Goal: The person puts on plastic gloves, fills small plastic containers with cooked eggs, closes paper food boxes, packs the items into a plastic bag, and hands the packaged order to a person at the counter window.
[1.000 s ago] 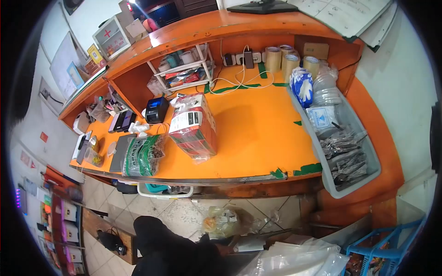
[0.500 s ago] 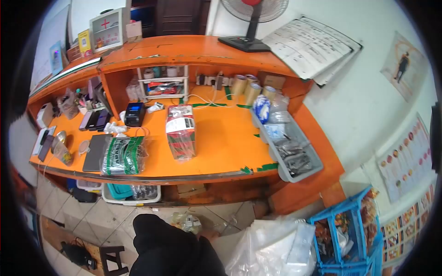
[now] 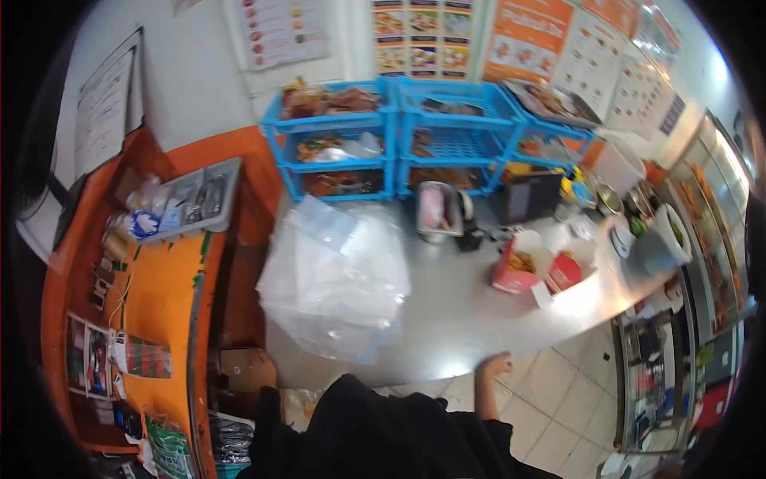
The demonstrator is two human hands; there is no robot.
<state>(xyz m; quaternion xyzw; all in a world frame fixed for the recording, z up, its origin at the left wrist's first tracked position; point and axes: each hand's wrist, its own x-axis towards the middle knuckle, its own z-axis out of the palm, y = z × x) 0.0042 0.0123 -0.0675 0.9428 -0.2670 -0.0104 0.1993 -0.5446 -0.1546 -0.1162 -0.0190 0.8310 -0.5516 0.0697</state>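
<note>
My left hand hangs low at the left end of the steel table, close to a cardboard box under the orange counter. Its fingers are blurred, so their pose is unclear. Over by the table's front edge, my right hand has its fingers curled in, with nothing visible in them. A stack of clear plastic bags lies on the table ahead, between the hands and apart from both. Further right stand red-and-white food boxes with food inside. A filled plastic bag shows beside my left forearm.
Blue tiered racks with packed food line the back wall. Before them sits a metal container. The orange counter on the left bears a grey bin. A glass-fronted cabinet stands right, with a white bucket nearby.
My view has swung right, from the orange counter to the steel table and racks. Both hands now show clearly at my sides; earlier only part of one hand showed.
</note>
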